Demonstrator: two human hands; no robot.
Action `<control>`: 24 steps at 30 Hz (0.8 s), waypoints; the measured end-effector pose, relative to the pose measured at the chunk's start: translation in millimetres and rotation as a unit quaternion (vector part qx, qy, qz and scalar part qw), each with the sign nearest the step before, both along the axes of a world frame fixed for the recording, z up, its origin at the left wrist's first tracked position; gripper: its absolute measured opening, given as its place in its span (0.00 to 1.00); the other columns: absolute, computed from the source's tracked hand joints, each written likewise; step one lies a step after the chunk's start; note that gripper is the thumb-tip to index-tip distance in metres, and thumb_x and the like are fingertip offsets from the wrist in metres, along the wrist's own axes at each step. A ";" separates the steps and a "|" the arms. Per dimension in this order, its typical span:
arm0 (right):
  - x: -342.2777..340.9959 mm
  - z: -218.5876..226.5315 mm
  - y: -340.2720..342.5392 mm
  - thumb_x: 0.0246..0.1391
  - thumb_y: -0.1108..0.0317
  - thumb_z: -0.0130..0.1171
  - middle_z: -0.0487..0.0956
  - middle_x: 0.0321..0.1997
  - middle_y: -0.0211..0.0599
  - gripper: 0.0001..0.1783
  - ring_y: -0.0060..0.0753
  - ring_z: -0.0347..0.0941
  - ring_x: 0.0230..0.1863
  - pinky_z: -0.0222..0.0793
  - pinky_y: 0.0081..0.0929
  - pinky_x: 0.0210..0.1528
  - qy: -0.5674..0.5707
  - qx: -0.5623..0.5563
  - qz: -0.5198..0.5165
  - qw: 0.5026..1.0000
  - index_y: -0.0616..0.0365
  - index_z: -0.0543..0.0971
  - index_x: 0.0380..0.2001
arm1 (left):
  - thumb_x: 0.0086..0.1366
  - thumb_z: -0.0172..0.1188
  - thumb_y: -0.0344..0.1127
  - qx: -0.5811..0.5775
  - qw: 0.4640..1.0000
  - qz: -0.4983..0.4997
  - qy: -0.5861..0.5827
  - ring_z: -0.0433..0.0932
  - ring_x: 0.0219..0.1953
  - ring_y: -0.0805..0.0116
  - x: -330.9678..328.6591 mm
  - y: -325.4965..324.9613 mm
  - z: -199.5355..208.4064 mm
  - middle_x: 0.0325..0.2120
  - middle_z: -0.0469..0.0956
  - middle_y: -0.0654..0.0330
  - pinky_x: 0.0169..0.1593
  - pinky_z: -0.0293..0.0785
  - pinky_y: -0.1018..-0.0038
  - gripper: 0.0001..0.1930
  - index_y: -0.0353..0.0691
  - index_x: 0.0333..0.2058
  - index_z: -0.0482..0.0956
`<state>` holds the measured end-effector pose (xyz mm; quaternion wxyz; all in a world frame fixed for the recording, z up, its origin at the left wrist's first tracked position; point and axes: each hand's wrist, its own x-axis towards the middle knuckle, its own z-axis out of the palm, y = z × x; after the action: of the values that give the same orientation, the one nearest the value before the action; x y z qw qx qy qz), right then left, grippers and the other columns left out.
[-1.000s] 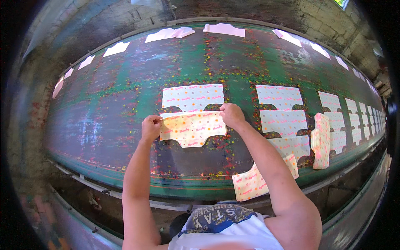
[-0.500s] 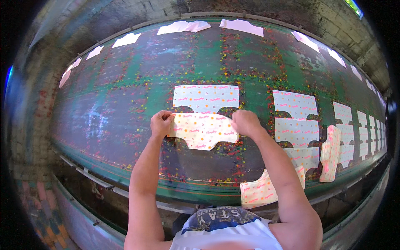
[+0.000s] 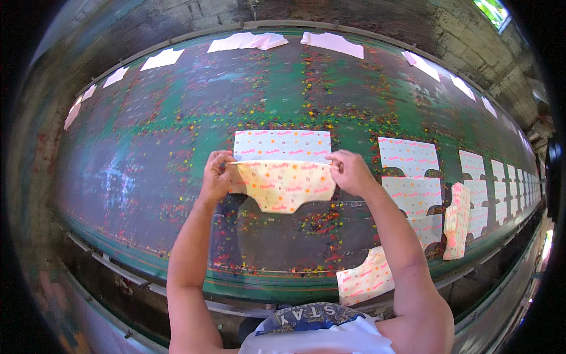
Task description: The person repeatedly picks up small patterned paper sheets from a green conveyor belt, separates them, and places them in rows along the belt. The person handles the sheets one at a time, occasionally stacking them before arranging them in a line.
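A cream fabric panel cut like a brief, printed with pink lettering, orange dots and small outlines, is stretched between my two hands. My left hand pinches its upper left corner. At the upper right corner, the fingers of my right hand are closed on it. The panel's straight top edge is taut, and its narrow lower tab points toward me. Behind it, a flat white panel with the same print lies on the table; the held panel hides its lower part.
The long paint-spattered green table carries columns of printed panels to the right. A bunched stack of panels lies among them. Another printed piece sits by the near edge, under my right forearm. Plain pale pieces line the far edge.
The held panel has moved away from me relative to the flat one and now overlaps its lower part. Its top edge is pulled straighter. The whole view has shifted slightly.
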<state>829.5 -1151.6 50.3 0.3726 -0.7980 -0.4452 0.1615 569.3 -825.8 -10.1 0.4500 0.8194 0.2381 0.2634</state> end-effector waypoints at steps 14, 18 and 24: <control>88.4 -46.9 89.0 0.61 0.62 0.71 0.88 0.45 0.51 0.10 0.55 0.86 0.49 0.81 0.52 0.53 -0.109 -0.229 -0.088 0.963 0.56 0.89 0.40 | 0.62 0.76 0.28 -0.075 0.988 0.114 0.069 0.86 0.34 0.76 84.2 72.3 -41.3 0.34 0.90 0.60 0.42 0.84 0.73 0.12 0.35 0.45 0.90; 95.2 -32.6 87.9 0.57 0.60 0.74 0.89 0.40 0.49 0.11 0.54 0.87 0.45 0.83 0.52 0.51 -0.087 -0.247 -0.051 0.964 0.56 0.90 0.37 | 0.62 0.76 0.26 -0.055 0.984 0.140 0.097 0.86 0.35 0.76 85.3 71.5 -41.3 0.35 0.90 0.60 0.42 0.84 0.74 0.12 0.32 0.44 0.89; 61.0 -22.1 90.8 0.53 0.63 0.69 0.89 0.39 0.46 0.08 0.53 0.87 0.44 0.83 0.49 0.48 -0.106 -0.235 -0.006 0.966 0.52 0.89 0.34 | 0.62 0.75 0.36 0.035 0.971 0.154 0.180 0.90 0.41 0.63 90.7 54.0 -15.1 0.40 0.91 0.59 0.49 0.85 0.67 0.14 0.47 0.47 0.92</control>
<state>890.5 -1060.8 28.2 0.1265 -0.8781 -0.4275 0.1736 660.0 -771.8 -25.2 0.3246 0.8220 0.4294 0.1861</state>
